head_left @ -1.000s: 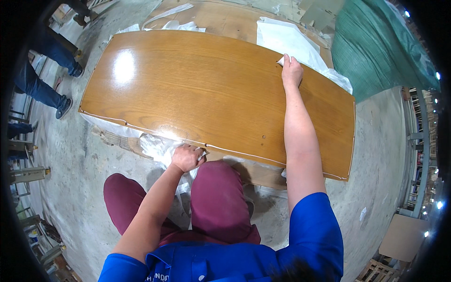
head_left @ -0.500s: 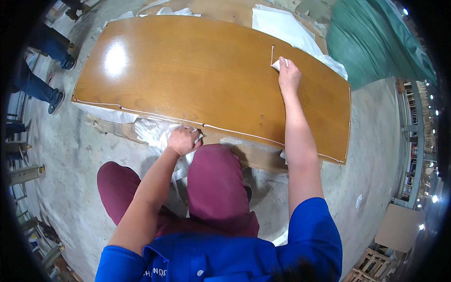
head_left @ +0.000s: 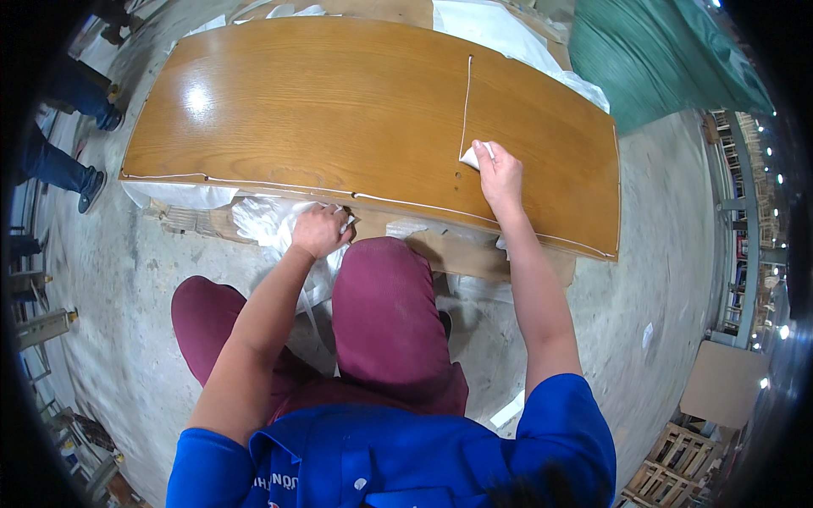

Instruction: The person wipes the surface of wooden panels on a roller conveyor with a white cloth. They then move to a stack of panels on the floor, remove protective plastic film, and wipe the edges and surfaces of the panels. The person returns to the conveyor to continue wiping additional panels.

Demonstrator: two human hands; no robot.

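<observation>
A long, glossy brown wooden panel (head_left: 339, 102) lies flat before me. My right hand (head_left: 500, 179), over its right half, is closed on a small white cone-shaped piping bag (head_left: 471, 158). The bag's tip meets the near end of a thin white bead (head_left: 465, 110) running from the far edge. Small dark holes show in the wood just nearer than the tip. A similar bead follows the panel's near edge. My left hand (head_left: 320, 230) is at that near edge, fingers curled round a bit of crumpled white paper or cloth (head_left: 346, 223).
Crumpled white wrapping (head_left: 262, 227) and cardboard (head_left: 474, 258) lie under the near edge. White sheeting (head_left: 487, 30) and a green cover (head_left: 652, 63) are beyond the panel. A person's legs (head_left: 63, 165) stand at the left. Wooden pallets (head_left: 677, 461) sit at the lower right.
My right hand has drawn the bag toward me across the panel, and the white bead behind it has grown longer. My left hand stays by the near edge. The whole view has shifted slightly.
</observation>
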